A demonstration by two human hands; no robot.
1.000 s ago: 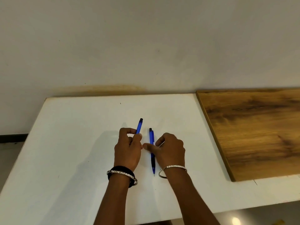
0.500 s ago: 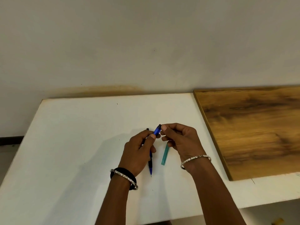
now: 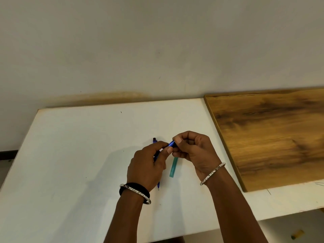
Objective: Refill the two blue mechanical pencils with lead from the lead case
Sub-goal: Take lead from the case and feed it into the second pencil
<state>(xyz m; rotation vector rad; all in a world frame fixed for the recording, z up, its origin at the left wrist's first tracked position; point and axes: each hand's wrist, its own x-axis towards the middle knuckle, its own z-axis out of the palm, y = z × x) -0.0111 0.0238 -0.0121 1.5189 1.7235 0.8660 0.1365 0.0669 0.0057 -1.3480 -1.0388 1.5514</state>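
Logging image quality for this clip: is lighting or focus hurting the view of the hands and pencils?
Head view: reasonably sharp, with soft even light; the left hand and right hand throw a faint shadow leftward on the white table; a small glint sits on the held pencil.

A white table point(image 3: 70, 155) stands against a plain pale wall point(image 3: 157, 41), which carries a brownish stain point(image 3: 105, 96) just above the table's far edge. A wood-grain board point(image 3: 271, 137) lies along the table's right side. Pale floor point(image 3: 280, 230) shows below the table's near right corner, dark skirting point(image 3: 8, 152) to its left.
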